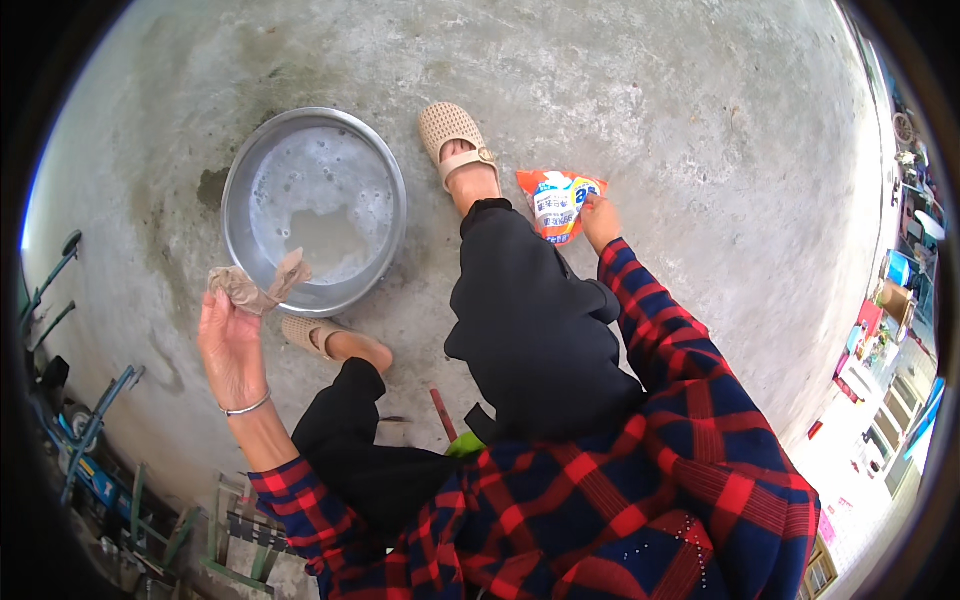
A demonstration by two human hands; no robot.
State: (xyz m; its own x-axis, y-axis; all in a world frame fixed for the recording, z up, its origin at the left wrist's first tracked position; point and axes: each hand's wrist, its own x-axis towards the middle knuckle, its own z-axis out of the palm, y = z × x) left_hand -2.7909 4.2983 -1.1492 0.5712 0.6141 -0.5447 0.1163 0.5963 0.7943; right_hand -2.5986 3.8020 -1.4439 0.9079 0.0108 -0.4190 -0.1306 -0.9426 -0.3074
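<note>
My left hand point(230, 345) is closed on a crumpled beige-brown cloth point(250, 290), lifted at the lower left rim of a large round metal basin point(388, 250). Cloudy water point(320, 190) with patches of foam fills the basin's bottom. Off to the right, my right hand point(601, 221) grips the edge of an orange, white and blue plastic bag, a detergent packet point(558, 205) by its look. The fingertips behind the packet are hidden. What kind of garment or rag the cloth is, I cannot make out.
My beige clogs point(447, 125) rest on the concrete floor point(700, 120) beside the basin. Dark metal frames point(95, 430) and a small stool point(245, 535) stand at the lower left. Assorted household goods point(885, 310) line the right side. A red stick point(443, 412) shows near my legs.
</note>
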